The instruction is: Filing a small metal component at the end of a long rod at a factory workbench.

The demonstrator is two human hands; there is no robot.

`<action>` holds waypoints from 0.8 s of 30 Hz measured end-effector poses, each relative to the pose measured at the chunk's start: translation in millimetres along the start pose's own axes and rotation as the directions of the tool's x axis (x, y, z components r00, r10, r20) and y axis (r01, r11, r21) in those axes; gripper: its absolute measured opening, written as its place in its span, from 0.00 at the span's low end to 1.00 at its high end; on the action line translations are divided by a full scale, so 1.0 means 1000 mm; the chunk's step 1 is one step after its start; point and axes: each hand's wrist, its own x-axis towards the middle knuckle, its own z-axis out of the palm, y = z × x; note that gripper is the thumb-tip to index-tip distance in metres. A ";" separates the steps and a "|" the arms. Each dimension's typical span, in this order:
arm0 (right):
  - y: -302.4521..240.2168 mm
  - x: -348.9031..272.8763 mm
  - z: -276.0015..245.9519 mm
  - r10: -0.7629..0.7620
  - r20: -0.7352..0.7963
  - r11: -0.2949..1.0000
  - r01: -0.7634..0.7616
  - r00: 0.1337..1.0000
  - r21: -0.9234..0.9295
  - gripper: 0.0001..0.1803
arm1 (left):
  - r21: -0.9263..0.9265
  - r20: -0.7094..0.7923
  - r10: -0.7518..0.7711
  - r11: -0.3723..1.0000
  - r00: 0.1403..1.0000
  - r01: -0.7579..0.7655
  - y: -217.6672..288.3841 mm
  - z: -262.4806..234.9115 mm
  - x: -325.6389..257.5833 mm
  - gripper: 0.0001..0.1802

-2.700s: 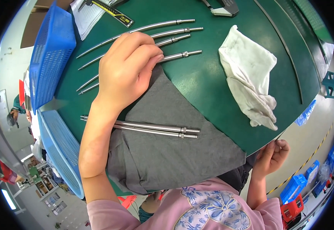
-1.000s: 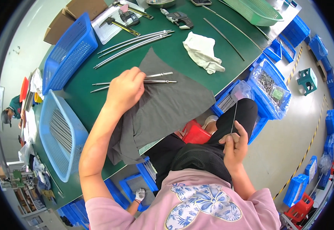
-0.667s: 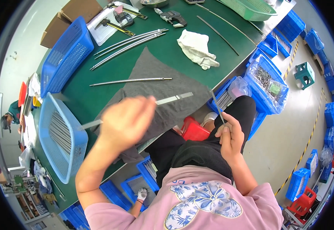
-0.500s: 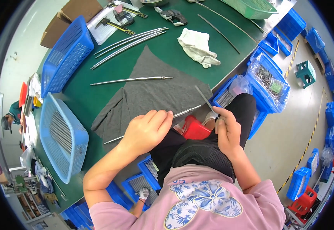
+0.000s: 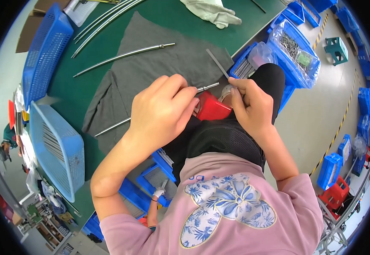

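Observation:
My left hand (image 5: 161, 108) is closed round a slender shiny metal rod (image 5: 113, 126), whose stepped end pokes out past my fingers toward the right. The rod's far-left end lies over a dark grey cloth (image 5: 151, 32) on the green table. In my right hand (image 5: 253, 104), a thin flat grey strip (image 5: 217, 63) is pinched between thumb and fingers, slanting up and left. The strip and the rod's stepped end are apart. A second metal rod (image 5: 121, 56) rests across the cloth, beyond my left hand.
Several more rods (image 5: 102, 24) lie at the table's far left, near a blue basket (image 5: 46, 55). A lighter blue basket (image 5: 75, 163) holds rods. A white cloth (image 5: 212, 12) lies far off. Right of the table stand blue bins (image 5: 295, 70). A co-worker's gloved hand (image 5: 158, 192) shows below.
The view has shifted, so the table's things sit higher and further left. Both hands keep their holds; my left hand looks larger and nearer, and the strip has moved up with my right hand.

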 end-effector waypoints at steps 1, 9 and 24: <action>0.001 0.000 0.001 -0.017 -0.015 1.000 0.017 1.000 0.013 0.07 | -0.034 -0.042 -0.018 0.999 0.999 0.017 -0.001 0.005 0.000 0.07; 0.003 -0.016 0.006 0.018 -0.013 0.997 -0.017 1.000 0.073 0.07 | -0.173 -0.010 -0.118 0.978 0.993 0.115 0.009 0.011 0.000 0.07; 0.009 -0.012 0.005 -0.026 -0.033 0.991 0.030 0.999 0.131 0.06 | -0.283 -0.075 -0.164 0.949 0.984 0.137 0.006 0.026 0.002 0.08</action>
